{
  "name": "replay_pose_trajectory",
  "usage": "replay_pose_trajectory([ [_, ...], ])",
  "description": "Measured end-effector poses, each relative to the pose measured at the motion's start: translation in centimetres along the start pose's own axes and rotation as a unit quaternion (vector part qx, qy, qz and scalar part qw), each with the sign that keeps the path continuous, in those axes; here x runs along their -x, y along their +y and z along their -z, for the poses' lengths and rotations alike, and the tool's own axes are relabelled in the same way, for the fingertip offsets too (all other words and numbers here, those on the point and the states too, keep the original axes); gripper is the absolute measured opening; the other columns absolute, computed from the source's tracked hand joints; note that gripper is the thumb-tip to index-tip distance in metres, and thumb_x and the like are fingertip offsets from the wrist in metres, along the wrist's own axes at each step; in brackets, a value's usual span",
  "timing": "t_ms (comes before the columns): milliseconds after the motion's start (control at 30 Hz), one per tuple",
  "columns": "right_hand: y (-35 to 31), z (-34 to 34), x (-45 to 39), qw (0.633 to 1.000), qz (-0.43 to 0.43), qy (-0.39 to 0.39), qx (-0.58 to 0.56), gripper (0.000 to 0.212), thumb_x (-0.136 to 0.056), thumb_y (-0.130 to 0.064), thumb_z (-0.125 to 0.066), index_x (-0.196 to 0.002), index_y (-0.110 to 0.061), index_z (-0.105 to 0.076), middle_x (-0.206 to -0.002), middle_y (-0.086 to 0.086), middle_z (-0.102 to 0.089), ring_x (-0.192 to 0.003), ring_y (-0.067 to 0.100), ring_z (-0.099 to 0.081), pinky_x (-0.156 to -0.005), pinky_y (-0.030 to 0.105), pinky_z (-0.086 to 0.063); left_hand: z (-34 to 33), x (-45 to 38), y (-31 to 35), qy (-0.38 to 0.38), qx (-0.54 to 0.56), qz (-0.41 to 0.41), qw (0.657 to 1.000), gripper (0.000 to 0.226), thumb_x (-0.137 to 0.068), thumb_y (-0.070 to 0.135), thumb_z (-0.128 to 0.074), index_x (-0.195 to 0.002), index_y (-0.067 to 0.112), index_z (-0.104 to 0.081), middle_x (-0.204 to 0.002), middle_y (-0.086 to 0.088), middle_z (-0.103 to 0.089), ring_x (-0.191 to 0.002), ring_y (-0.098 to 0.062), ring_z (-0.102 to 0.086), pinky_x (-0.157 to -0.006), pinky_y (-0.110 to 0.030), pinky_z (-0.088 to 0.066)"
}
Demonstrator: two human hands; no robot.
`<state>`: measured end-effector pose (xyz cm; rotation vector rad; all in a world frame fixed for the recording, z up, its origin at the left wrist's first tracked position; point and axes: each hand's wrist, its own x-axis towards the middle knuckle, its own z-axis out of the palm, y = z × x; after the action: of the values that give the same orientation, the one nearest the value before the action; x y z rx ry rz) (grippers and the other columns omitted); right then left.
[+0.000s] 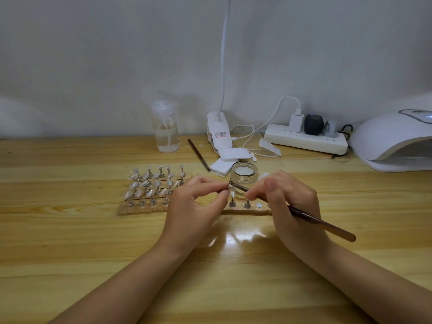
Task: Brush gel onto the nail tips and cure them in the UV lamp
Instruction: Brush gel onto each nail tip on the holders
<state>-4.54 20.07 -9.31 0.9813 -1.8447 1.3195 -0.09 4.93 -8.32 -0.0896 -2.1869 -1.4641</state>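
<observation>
Only the head cam here, so one angle to go on. The left hand is pinching a single nail tip on its little metal stand, fingers curled round it, holding it up just above the short strip that carries a couple more stands. The right hand has a pen grip on the brush, fingers closed round the handle near the front, and the bristle end sits right at the tip, touching it or just about, hard to say which.

Handling-wise, my guess is these tips are feather-light, thin plastic, and springy, so they'd flip or pop off if squeezed on the curve. Holding by the metal stand looks like the sane choice, and it keeps fingers out of wet gel. The brush looks stiff and light; gripping near the ferrule gives control.

The gel jar is open just behind the hands. A big batch of tips on stands sits on the board to the left. The UV lamp is at the far right of the desk, well apart from the work.
</observation>
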Motion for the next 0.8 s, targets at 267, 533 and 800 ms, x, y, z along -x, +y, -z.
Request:
replay_pose_trajectory([
  [267, -0.28, 0.42, -0.03, 0.999, -0.018, 0.022, -0.025, 0.046, -0.092, -0.019, -0.032, -0.061, -0.009, -0.064, -0.062, -0.008, -0.058, -0.061, 0.008, -0.056, -0.063, 0.028, -0.045, 0.05, 0.02, -0.04, 0.003, 0.014, 0.012, 1.0, 0.026, -0.077, 0.006, -0.069, -0.08, 0.031, -0.069, -0.079, 0.014, -0.064, -0.073, 0.004, -0.06, -0.069, -0.006, -0.043],
  [533, -0.19, 0.09, -0.11, 1.0, -0.01, -0.01, -0.001, 0.046, -0.095, -0.025, -0.036, -0.069, -0.004, -0.068, -0.069, -0.004, -0.062, -0.068, 0.01, -0.059, -0.067, 0.026, -0.047, 0.02, 0.01, -0.09, 0.0, 0.004, 0.004, 1.0, 0.024, -0.076, 0.005, -0.069, -0.082, 0.028, -0.07, -0.078, 0.012, -0.064, -0.074, 0.005, -0.058, -0.068, -0.004, -0.04],
  [800, -0.48, 0.53, -0.1, 0.997, -0.051, 0.026, -0.054, 0.041, -0.091, -0.022, -0.031, -0.06, -0.018, -0.059, -0.059, -0.006, -0.058, -0.058, 0.009, -0.055, -0.061, 0.021, -0.044, 0.1, -0.09, -0.24, -0.009, 0.0, -0.004, 1.0, 0.02, -0.077, 0.007, -0.069, -0.084, 0.025, -0.071, -0.084, 0.01, -0.065, -0.08, 0.004, -0.059, -0.07, -0.003, -0.039],
])
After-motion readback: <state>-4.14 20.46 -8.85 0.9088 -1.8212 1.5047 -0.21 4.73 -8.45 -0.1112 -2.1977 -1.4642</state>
